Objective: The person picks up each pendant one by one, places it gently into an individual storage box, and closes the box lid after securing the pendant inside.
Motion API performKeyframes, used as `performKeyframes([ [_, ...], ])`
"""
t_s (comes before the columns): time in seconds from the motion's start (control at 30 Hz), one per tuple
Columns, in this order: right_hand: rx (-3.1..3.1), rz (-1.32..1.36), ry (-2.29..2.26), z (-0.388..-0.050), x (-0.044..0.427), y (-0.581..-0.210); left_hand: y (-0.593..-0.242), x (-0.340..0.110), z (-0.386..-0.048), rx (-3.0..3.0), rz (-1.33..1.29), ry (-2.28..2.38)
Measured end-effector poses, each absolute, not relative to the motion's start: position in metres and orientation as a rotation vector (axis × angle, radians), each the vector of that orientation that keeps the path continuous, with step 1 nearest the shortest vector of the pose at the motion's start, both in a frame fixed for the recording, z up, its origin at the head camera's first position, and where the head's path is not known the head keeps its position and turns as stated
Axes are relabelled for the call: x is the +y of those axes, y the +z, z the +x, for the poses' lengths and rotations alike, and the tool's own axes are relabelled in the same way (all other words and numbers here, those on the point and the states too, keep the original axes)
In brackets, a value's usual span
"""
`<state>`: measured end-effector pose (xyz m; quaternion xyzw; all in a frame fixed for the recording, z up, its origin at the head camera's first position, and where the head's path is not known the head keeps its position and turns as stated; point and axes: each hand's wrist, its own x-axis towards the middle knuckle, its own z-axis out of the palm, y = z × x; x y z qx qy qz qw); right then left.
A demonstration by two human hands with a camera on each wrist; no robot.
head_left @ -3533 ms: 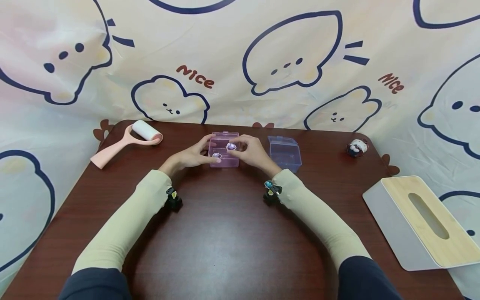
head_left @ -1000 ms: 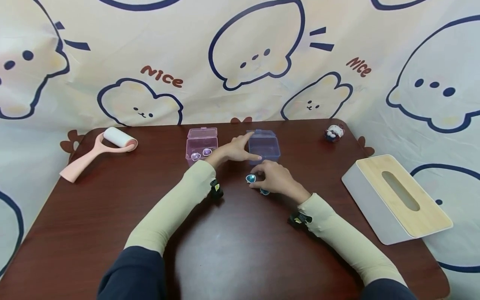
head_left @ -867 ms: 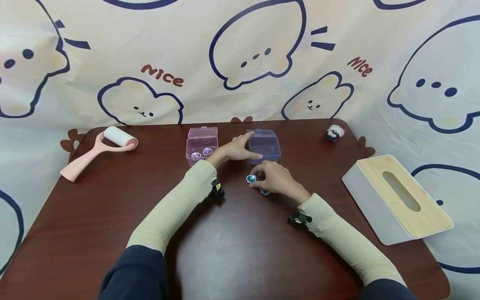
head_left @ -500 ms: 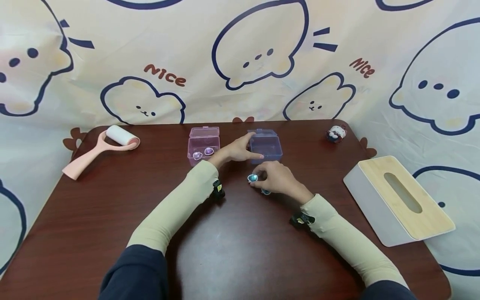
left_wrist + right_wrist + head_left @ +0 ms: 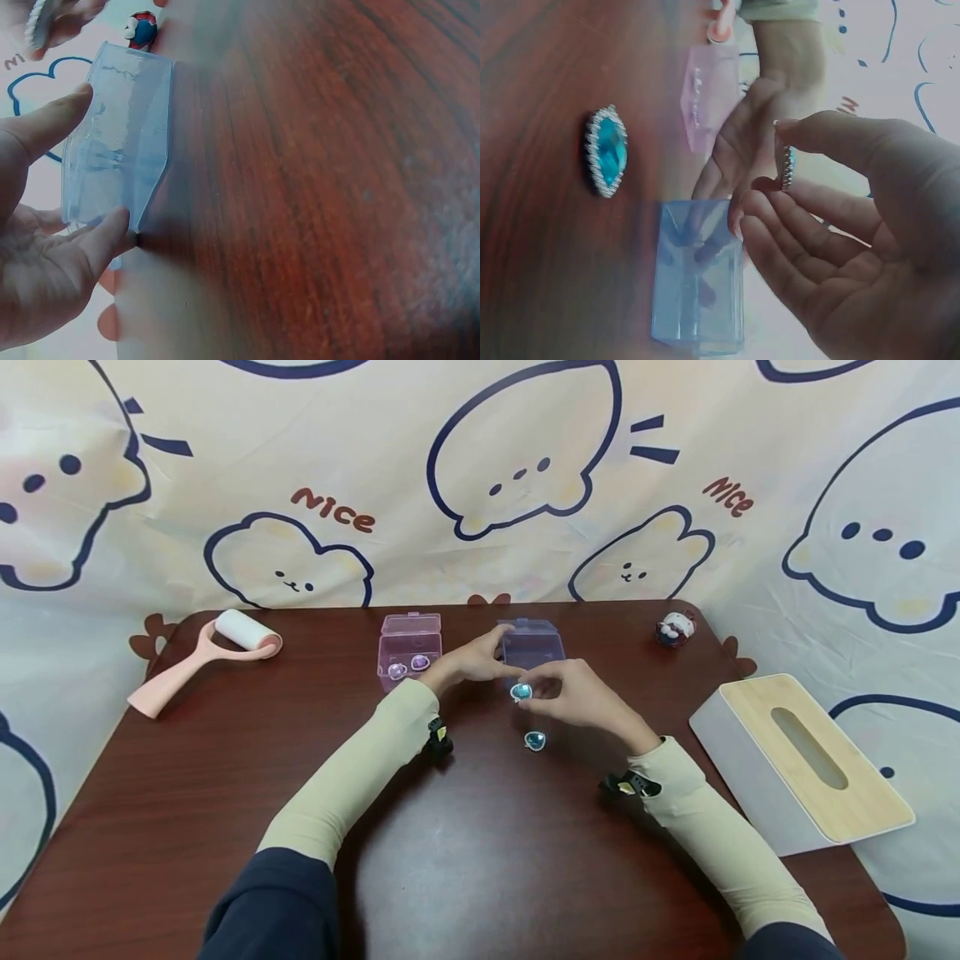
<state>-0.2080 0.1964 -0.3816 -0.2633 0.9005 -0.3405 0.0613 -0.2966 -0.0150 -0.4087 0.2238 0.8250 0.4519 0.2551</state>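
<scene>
Right hand pinched one blue gem at the near side of the blue box — left hand, fingers wide, touched that box; placing step, I judged — next probably needed careful release inside

Cream forearm sleeves, navy upper sleeves, black wrist devices, yellow marks

Teal gems w/ silv. rims; lt-blue box; pink box.
</scene>
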Motion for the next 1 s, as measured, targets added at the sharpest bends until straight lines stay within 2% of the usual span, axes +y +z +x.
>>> performKeyframes([
  [0.5,2.724,-0.691,-1.244,-0.249,0.199,-0.377,-0.408,-0.016,-0.297,2.190,0.584,1.232],
  [1.0,2.732,-0.630,-1.334,-0.283,0.197,-0.398,-0.408,-0.016,-0.295,2.182,0.561,1.270],
])
